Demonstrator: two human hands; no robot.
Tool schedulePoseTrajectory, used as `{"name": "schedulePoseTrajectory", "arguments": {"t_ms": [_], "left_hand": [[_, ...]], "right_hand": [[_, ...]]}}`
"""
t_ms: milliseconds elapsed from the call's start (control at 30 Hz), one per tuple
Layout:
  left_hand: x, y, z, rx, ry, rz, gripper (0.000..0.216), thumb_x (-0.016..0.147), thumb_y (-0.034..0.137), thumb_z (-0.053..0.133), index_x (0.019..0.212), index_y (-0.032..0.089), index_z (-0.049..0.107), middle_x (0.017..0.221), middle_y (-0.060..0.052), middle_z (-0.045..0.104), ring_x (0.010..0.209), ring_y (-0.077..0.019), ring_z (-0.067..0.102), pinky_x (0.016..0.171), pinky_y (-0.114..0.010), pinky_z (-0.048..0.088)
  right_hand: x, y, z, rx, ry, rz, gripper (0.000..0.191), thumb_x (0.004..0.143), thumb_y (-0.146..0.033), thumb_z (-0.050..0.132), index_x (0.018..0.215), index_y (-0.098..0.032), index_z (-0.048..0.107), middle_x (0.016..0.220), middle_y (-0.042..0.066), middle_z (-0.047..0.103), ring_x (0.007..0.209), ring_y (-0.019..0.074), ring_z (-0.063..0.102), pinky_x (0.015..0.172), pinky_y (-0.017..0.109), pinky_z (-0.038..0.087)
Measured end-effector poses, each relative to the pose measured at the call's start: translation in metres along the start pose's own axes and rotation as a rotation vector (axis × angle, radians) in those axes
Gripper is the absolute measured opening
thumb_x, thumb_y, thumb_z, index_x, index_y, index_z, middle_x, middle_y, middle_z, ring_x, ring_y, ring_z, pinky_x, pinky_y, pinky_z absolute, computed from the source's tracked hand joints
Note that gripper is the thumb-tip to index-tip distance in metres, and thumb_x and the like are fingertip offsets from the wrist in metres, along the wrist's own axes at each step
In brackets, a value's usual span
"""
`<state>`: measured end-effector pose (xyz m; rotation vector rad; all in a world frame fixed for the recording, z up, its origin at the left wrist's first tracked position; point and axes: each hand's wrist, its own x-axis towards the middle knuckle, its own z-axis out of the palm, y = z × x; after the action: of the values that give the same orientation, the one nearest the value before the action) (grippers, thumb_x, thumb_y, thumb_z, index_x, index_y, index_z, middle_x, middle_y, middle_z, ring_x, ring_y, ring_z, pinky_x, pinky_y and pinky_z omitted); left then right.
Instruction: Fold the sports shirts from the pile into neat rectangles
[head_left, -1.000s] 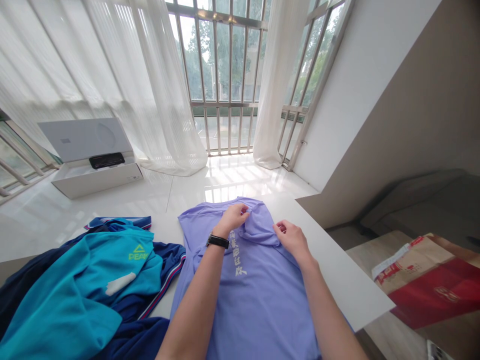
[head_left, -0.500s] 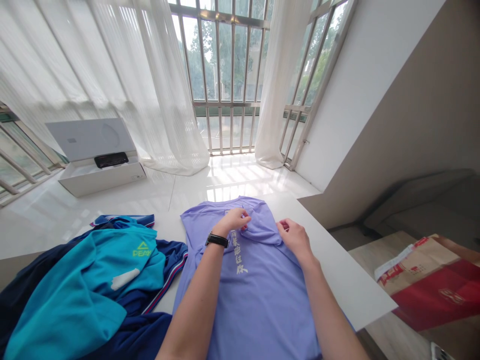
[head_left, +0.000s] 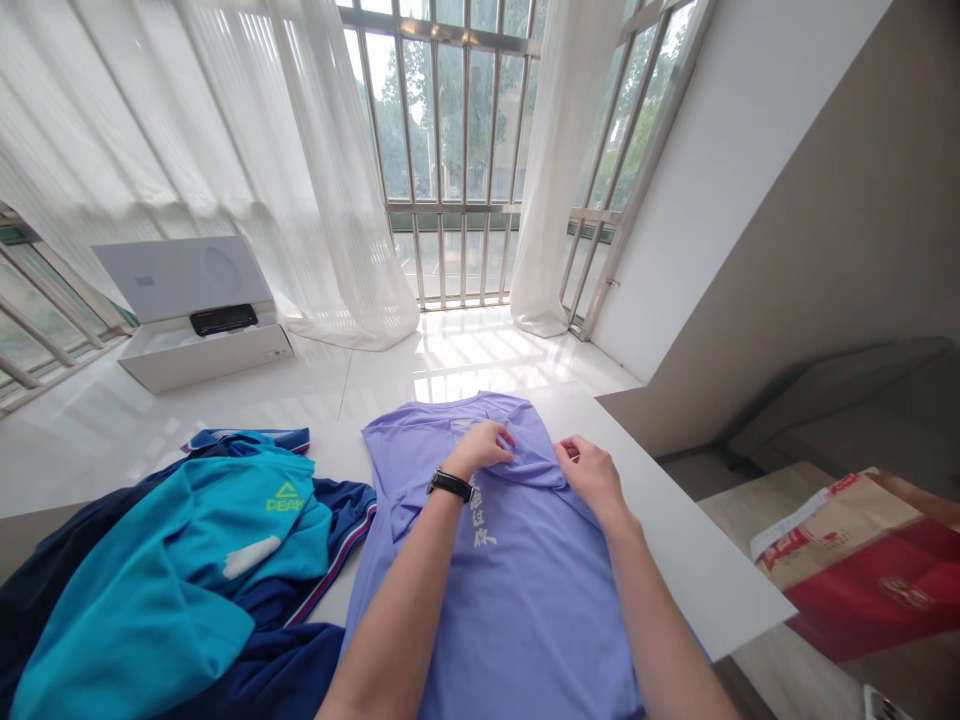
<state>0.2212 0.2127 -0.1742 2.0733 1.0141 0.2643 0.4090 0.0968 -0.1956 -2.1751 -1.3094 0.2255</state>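
A purple T-shirt (head_left: 525, 610) lies spread on the white surface in front of me, with light lettering down its middle. On its upper part, my left hand (head_left: 486, 446), with a black-banded watch on the wrist, rests with fingers slightly bent and a gap between thumb and forefinger. At the right edge of the shirt, my right hand (head_left: 592, 474) has its fingers closed on the folded-in sleeve. Part of the lettering is hidden under my left wrist. To the left lies a pile with a turquoise shirt (head_left: 172, 550) on top of dark blue clothing (head_left: 285, 650).
An open white box (head_left: 202, 360) with a black object (head_left: 223, 319) inside stands at the back left. White curtains (head_left: 345, 200) hang before barred windows. Right of the table edge, lower down, is a red and brown paper bag (head_left: 877, 580).
My left hand has slid a little to the right across the shirt, covering more of the lettering. My right hand stays at the sleeve edge.
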Motion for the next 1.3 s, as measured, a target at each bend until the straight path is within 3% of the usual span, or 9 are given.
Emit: {"name": "schedulePoseTrajectory", "arguments": {"t_ms": [267, 400, 533, 667, 833, 1067, 1167, 1300], "left_hand": [[-0.019, 0.005, -0.038, -0.213, -0.121, 0.048, 0.026, 0.078, 0.017, 0.062, 0.102, 0.016, 0.07, 0.078, -0.001, 0.068, 0.062, -0.0127, 0.065, 0.056, -0.021, 0.055], [-0.025, 0.007, -0.046, -0.017, -0.183, -0.049, 0.016, 0.077, 0.016, 0.063, 0.091, 0.015, 0.071, 0.071, -0.002, 0.07, 0.059, -0.0146, 0.067, 0.056, -0.022, 0.055], [-0.025, 0.013, -0.046, 0.245, -0.036, -0.1, 0.012, 0.08, 0.018, 0.062, 0.072, 0.014, 0.07, 0.067, -0.007, 0.071, 0.068, -0.0218, 0.07, 0.064, -0.028, 0.055], [-0.025, 0.019, -0.044, 0.352, 0.175, -0.095, 0.018, 0.087, 0.025, 0.058, 0.094, 0.017, 0.072, 0.1, -0.011, 0.074, 0.096, -0.0273, 0.068, 0.079, -0.032, 0.052], [-0.012, 0.03, -0.035, 0.432, 0.256, -0.089, 0.023, 0.091, 0.029, 0.054, 0.105, 0.021, 0.07, 0.11, -0.009, 0.073, 0.101, -0.025, 0.067, 0.081, -0.03, 0.049], [0.05, 0.044, 0.008, 0.48, 0.259, -0.081, 0.032, 0.09, 0.043, 0.057, 0.102, 0.017, 0.072, 0.107, -0.016, 0.073, 0.105, -0.0313, 0.065, 0.083, -0.035, 0.048], [0.068, 0.039, 0.026, 0.469, 0.293, -0.078, 0.038, 0.088, 0.049, 0.059, 0.102, 0.015, 0.071, 0.113, -0.018, 0.07, 0.112, -0.0351, 0.061, 0.088, -0.039, 0.046], [0.084, 0.024, 0.031, 0.42, 0.292, -0.081, 0.029, 0.098, 0.039, 0.047, 0.105, 0.017, 0.065, 0.109, -0.015, 0.071, 0.107, -0.0302, 0.064, 0.086, -0.036, 0.046]], "right_hand": [[0.001, -0.001, -0.006, 0.012, 0.09, 0.052, 0.021, 0.09, -0.037, 0.053, 0.088, -0.023, 0.069, 0.089, 0.005, 0.077, 0.08, 0.0212, 0.07, 0.07, 0.03, 0.047], [0.001, 0.0, -0.004, -0.008, 0.04, 0.024, 0.022, 0.09, -0.038, 0.053, 0.087, -0.023, 0.069, 0.088, 0.006, 0.077, 0.081, 0.0215, 0.07, 0.071, 0.029, 0.047], [-0.001, 0.001, -0.003, -0.017, -0.068, 0.021, 0.026, 0.09, -0.044, 0.053, 0.086, -0.024, 0.069, 0.086, 0.005, 0.076, 0.081, 0.0214, 0.07, 0.07, 0.029, 0.046], [-0.005, -0.003, -0.006, -0.031, -0.158, 0.004, 0.03, 0.091, -0.049, 0.053, 0.086, -0.024, 0.07, 0.089, 0.005, 0.076, 0.084, 0.0216, 0.07, 0.069, 0.028, 0.045], [-0.009, -0.01, -0.009, -0.043, -0.227, -0.024, 0.025, 0.091, -0.044, 0.056, 0.09, -0.023, 0.07, 0.088, 0.004, 0.076, 0.083, 0.0196, 0.069, 0.068, 0.026, 0.044], [-0.011, -0.017, -0.006, -0.1, -0.245, -0.059, 0.02, 0.089, -0.039, 0.06, 0.096, -0.022, 0.068, 0.086, 0.003, 0.074, 0.082, 0.0197, 0.067, 0.066, 0.026, 0.039], [-0.012, -0.019, -0.005, -0.112, -0.247, -0.058, 0.017, 0.089, -0.037, 0.06, 0.093, -0.022, 0.067, 0.086, 0.002, 0.073, 0.08, 0.0189, 0.066, 0.064, 0.026, 0.037], [-0.015, -0.019, -0.008, -0.075, -0.259, -0.038, 0.022, 0.091, -0.043, 0.057, 0.093, -0.022, 0.065, 0.089, 0.003, 0.071, 0.08, 0.0181, 0.064, 0.065, 0.026, 0.036]]}}
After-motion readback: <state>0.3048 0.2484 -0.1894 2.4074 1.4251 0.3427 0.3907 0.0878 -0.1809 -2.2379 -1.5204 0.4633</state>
